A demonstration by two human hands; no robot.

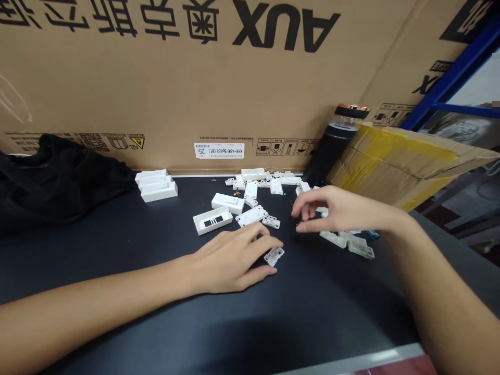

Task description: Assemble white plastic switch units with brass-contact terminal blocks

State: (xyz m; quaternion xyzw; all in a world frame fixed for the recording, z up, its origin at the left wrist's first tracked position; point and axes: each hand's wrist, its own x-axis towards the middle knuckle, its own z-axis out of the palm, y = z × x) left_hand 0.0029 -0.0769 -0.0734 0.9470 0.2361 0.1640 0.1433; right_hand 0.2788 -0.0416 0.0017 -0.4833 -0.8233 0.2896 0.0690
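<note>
My left hand [240, 258] rests on the dark table, its thumb and fingers closed around the edges of a small white plastic switch part [274, 255] whose moulded inside faces up. Slightly above the table, to the right of that part, is my right hand [322, 208]. Its fingers are curled, with a gap between thumb and index fingertip, and I see nothing clearly held there. Beyond my left hand lie a white flat plate [251, 215], another small moulded part [271, 222], an open white housing frame [213, 220] and a closed white switch casing [227, 203].
Stacked white casings [156, 185] stand left, beside black cloth [58, 182]. Several loose white parts [276, 186] and tiny brass pieces [236, 194] lie at the back. Translucent pieces [360, 248] sit under my right wrist. A black bottle [332, 143], taped cardboard [378, 161] and a large carton [195, 88] border the table.
</note>
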